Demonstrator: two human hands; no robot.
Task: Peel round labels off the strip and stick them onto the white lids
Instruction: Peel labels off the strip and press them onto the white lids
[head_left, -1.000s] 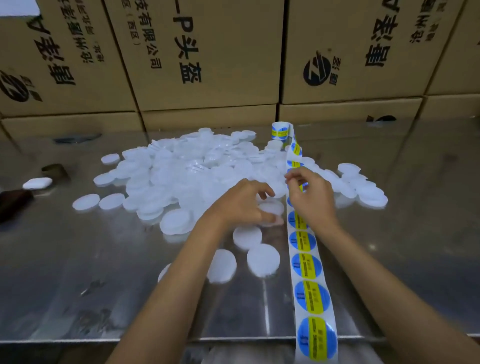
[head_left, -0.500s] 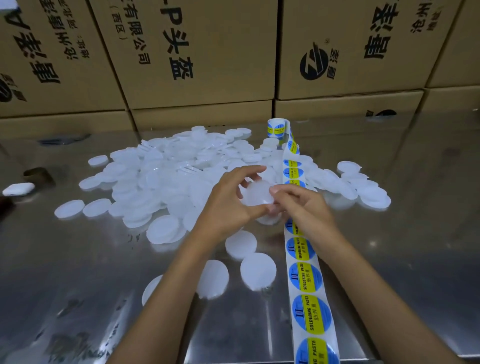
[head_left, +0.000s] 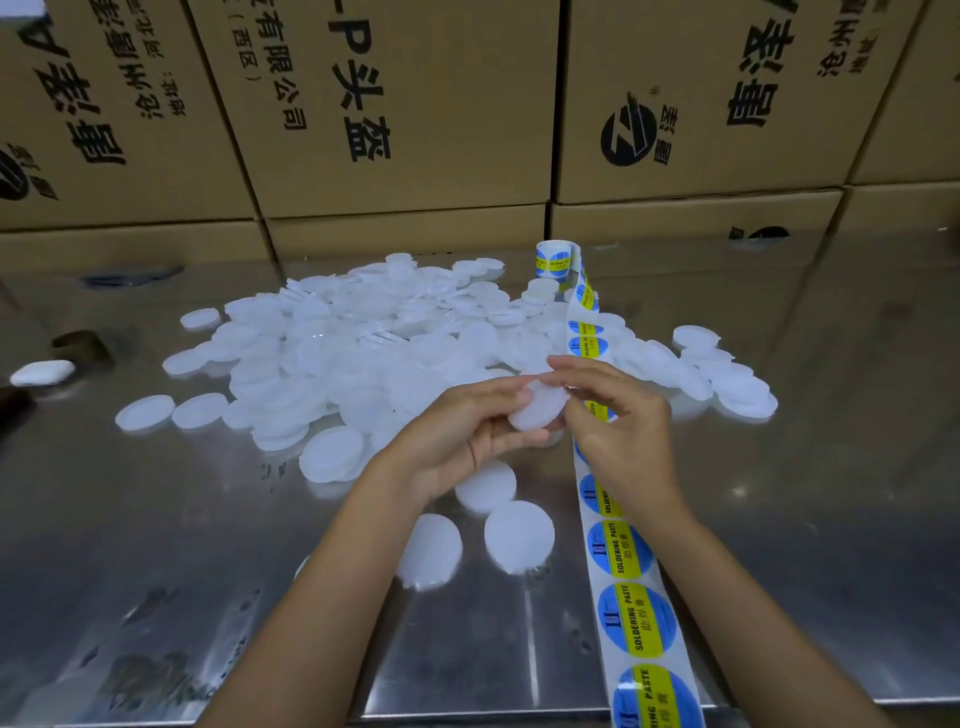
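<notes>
My left hand grips a white lid above the steel table, tilted on edge. The fingertips of my right hand pinch that lid's right rim; I cannot see a label between them. The label strip, carrying blue and yellow round labels, runs from the table's near edge under my right hand to a small roll at the back. A large pile of white lids lies behind my hands. Three single lids lie just in front of my left wrist.
The steel table reflects its surroundings. Stacked cardboard boxes wall off the back. At the far left lie a white oblong object and a dark object. More lids sit right of the strip.
My right hand left the strip and came to the lid. My left hand picked a lid off the table and raised it; both hands now meet on it.
</notes>
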